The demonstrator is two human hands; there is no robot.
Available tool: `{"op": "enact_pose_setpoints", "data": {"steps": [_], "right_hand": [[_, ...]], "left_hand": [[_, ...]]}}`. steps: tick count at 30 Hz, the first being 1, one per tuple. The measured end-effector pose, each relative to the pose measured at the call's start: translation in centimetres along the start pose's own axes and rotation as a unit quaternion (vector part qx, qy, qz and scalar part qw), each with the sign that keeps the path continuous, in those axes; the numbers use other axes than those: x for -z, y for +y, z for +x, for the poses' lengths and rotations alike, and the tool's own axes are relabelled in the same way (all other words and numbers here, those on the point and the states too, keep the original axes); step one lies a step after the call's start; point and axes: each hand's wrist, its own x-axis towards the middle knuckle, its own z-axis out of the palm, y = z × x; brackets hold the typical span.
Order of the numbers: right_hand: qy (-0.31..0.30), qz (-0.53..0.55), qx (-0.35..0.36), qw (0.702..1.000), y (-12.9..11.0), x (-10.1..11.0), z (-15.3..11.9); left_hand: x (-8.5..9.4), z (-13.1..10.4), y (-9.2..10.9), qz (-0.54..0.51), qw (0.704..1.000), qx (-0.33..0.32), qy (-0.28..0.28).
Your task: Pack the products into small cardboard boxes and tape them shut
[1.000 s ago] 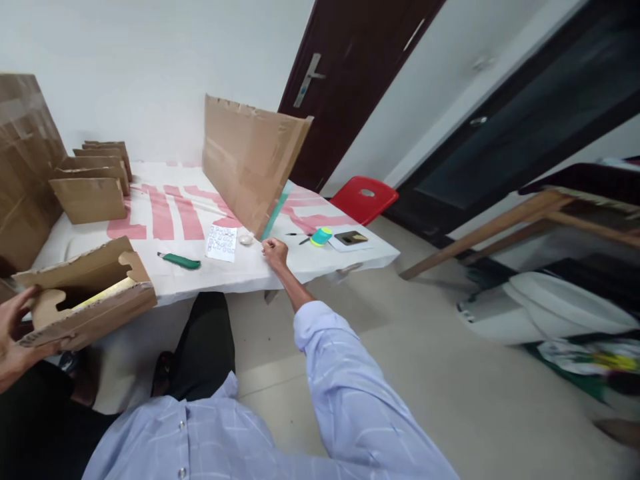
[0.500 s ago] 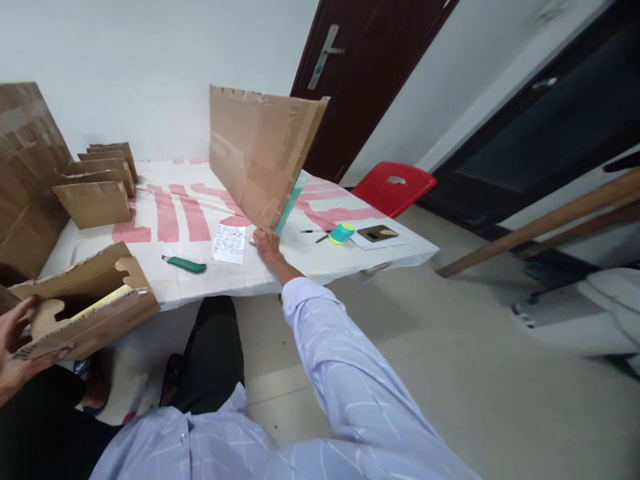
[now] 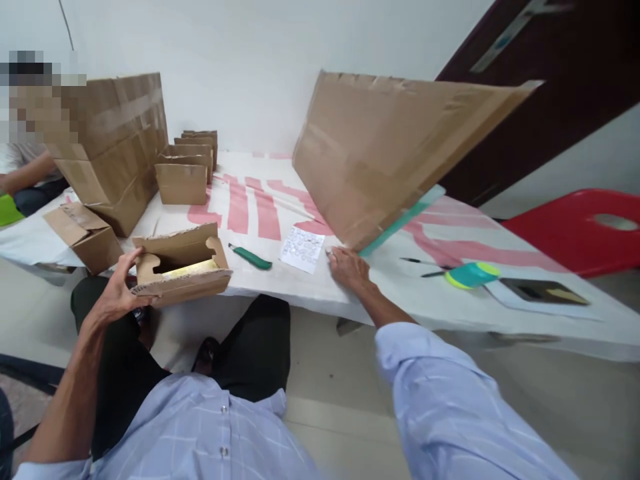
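My left hand (image 3: 123,287) grips the left end of an open cardboard box (image 3: 185,290) at the table's front edge. Something yellow (image 3: 193,269) lies inside that box. My right hand (image 3: 349,268) rests on the table with its fingers closed, by the lower corner of a large cardboard panel (image 3: 395,147); a small whitish thing shows at the fingertips, too small to name. Left of this hand is a white sheet with small printed shapes (image 3: 302,250). A green box cutter (image 3: 251,257) lies between the sheet and the box.
Small cardboard boxes (image 3: 181,185) stand in a row beside a large cardboard box (image 3: 113,133). A closed carton (image 3: 85,237) sits at the left. On the right are pens, a teal roll (image 3: 471,275), a dark phone-like object (image 3: 543,291) and a red chair (image 3: 575,230). A person sits far left.
The view has swung left, bringing a person and the carton into sight. The box in my left hand now appears nearer the sheet. My right hand remains by the panel's corner.
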Motion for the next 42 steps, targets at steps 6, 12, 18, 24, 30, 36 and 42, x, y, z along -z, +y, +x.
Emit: {"op": "enact_pose_setpoints", "data": {"steps": [6, 12, 18, 24, 30, 36, 42], "right_hand": [[0.029, 0.036, -0.022, 0.999, -0.5, 1.8, -0.9], [0.142, 0.119, 0.033, 0.982, -6.2, 6.5, -0.8], [0.131, 0.322, 0.348, 0.871, -20.8, 14.7, -7.1], [-0.116, 0.164, 0.532, 0.823, -30.5, 17.7, -10.1], [-0.200, -0.077, 0.497, 0.841, -32.6, 16.8, -9.1], [-0.182, -0.067, 0.510, 0.838, -32.5, 17.3, -9.3], [-0.044, 0.240, 0.462, 0.852, -30.5, 19.7, -5.6]], "left_hand": [[-0.8, -0.7, -0.7, -0.010, 0.999, -0.036, -0.017], [-1.4, -1.1, -1.7, -0.021, 0.997, -0.070, -0.022], [-2.1, -1.1, -1.6, -0.013, 0.995, -0.089, -0.029], [-2.9, -0.8, -0.8, -0.022, 0.993, -0.112, -0.038], [-3.5, -0.3, -0.6, -0.031, 0.991, -0.120, -0.047], [-3.3, 0.6, -1.6, -0.048, 0.991, -0.112, -0.049], [-2.5, 4.0, -3.2, -0.086, 0.992, -0.085, -0.018]]}}
